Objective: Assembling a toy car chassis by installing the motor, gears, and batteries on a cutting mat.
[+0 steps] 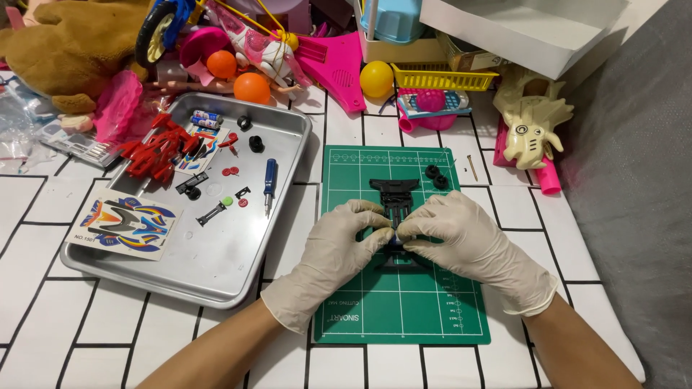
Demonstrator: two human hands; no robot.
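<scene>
Both hands in cream latex gloves, meeting over the green gridded cutting mat (404, 302) at table centre.

Left hand (333, 252): fingers curled narrow, thumb and forefinger tips pinched on the black plastic toy-car chassis (394, 194) from its 9 o'clock side. Right hand (461, 241): same posture, fingertips pinched on chassis from 3 o'clock. Small blue part visible between the two thumbs; cannot tell what it is.

Chassis lying flat on mat, long axis 12-to-6, upper end clear of the fingers at 12 o'clock, lower end poking out under the hands at 6 o'clock.

Two small black rubber tyres (436, 176) on mat, at 1 o'clock from chassis, touching each other. Thin metal pin (473, 168) just off mat edge, at 2 o'clock.

Shallow silver metal tray (216, 277) at 9 o'clock from mat, just beside it. In tray: red plastic part sprue (160, 148) at 11 o'clock, blue-handled small screwdriver (269, 184) near right wall, colourful decal sheet (128, 225) overhanging left rim at 8 o'clock, small batteries (206, 118) at 12 o'clock, loose black and red small bits mid-tray.

White black-lined tiled tabletop (65, 310) under everything. Toy clutter along 12 o'clock edge: brown plush toy (72, 43), two orange balls (251, 87), yellow ball (376, 78), yellow plastic basket (443, 77), cream plastic creature toy (532, 119) at 2 o'clock.
</scene>
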